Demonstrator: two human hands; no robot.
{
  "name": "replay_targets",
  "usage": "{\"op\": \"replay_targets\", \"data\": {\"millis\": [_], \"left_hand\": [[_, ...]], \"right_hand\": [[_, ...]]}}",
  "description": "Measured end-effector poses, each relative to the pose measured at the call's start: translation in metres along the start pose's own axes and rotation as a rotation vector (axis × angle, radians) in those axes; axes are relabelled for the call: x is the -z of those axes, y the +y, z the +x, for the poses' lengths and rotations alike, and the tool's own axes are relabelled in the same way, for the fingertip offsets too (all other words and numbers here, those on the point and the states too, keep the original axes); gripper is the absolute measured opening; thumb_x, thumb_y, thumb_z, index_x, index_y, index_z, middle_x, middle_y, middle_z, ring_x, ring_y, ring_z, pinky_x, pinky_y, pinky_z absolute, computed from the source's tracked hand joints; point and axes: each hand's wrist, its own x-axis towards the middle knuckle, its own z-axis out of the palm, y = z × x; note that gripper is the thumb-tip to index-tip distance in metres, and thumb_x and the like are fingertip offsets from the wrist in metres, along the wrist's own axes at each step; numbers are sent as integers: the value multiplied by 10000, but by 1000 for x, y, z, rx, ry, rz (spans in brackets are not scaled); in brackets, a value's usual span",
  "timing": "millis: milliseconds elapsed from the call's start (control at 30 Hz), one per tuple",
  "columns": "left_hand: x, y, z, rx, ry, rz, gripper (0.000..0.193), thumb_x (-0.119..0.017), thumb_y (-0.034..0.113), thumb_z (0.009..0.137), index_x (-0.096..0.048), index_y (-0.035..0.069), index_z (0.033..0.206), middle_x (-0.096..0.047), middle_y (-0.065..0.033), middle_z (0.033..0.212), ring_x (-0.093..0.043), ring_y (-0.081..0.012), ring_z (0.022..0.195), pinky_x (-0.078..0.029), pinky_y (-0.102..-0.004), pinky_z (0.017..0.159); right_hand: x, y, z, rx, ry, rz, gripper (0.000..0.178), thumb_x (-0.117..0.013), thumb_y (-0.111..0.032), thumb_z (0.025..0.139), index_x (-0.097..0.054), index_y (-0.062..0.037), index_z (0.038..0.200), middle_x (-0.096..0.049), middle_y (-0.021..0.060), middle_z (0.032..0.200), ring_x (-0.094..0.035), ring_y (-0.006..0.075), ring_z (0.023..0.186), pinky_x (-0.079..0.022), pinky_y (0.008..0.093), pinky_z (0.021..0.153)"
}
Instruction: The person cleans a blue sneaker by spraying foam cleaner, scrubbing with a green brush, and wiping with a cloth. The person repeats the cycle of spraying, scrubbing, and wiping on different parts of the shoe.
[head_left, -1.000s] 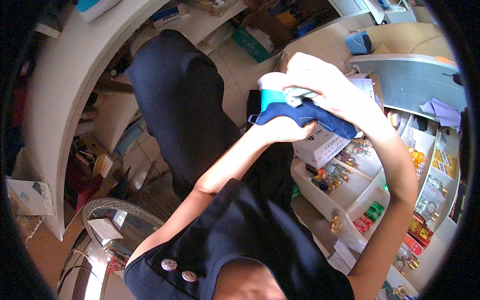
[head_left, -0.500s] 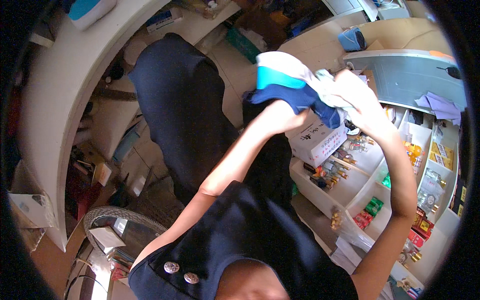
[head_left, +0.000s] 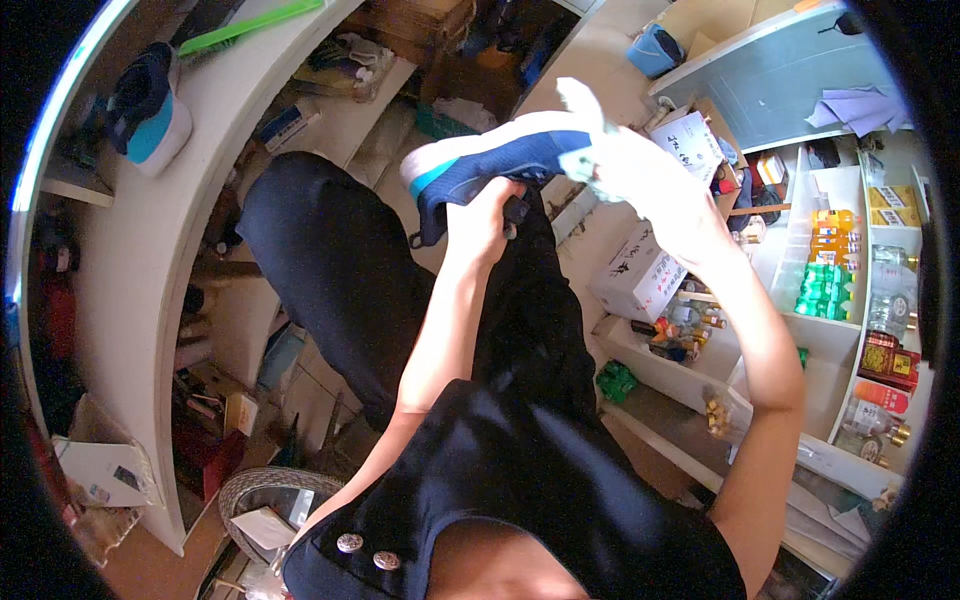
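A navy sneaker (head_left: 515,158) with a white and teal sole is held above my lap, its heel toward the left. My left hand (head_left: 482,222) grips it from below at the ankle opening, fingers wrapped round the upper. At the toe end, my right hand (head_left: 665,195) is closed on a pale cloth (head_left: 590,175), pressing it against the shoe. Bright light washes out the right fingers. Another navy sneaker (head_left: 152,120), with a teal and white sole, rests on the white counter (head_left: 130,240) at the left.
White shelving (head_left: 700,375) at the right holds bottles and small packages. A white carton (head_left: 640,270) stands by its near corner, and a blue bucket (head_left: 655,52) is farther back. A green strip (head_left: 250,28) lies on the counter. Below left is a round woven rim (head_left: 262,485).
The sneaker has turned from heel-up to lengthwise, its toe now toward my right hand. My left hand has moved left with it. The whole view has shifted, bringing the counter's sneaker more into sight.
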Motion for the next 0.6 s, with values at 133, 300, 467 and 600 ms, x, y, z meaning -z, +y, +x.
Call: {"op": "replay_targets", "data": {"millis": [133,300,467,600], "left_hand": [[-9,20,1,166,12,-499,106,-593,-14,742,-593,-11,848,-622,-96,776,-621,-195,659,-509,-289,556],[-21,27,-19,208,32,-482,98,-639,22,758,-599,7,846,-620,-95,752,-608,-191,608,-497,-275,505],[-17,29,-27,175,-154,-296,136,-646,112,802,-598,12,880,-616,-79,732,-588,-176,580,-464,-296,459],[-14,15,-28,216,-58,-62,205,-658,190,773,-641,28,898,-657,-95,776,-584,-175,552,-421,-285,408]], "right_hand": [[64,141,-50,-422,54,381,310,-503,-140,960,-589,8,1219,-649,57,1038,-600,97,904,-475,223,769],[34,50,-29,69,409,-75,253,-544,-45,903,-616,8,1140,-606,143,1161,-616,209,1028,-515,313,865],[-28,-14,33,675,539,-527,218,-633,-23,846,-665,-46,1060,-576,161,1195,-597,268,1061,-487,367,943],[-28,18,89,342,340,-234,167,-631,-185,871,-690,-64,970,-647,92,1006,-625,206,883,-496,341,836]]}}
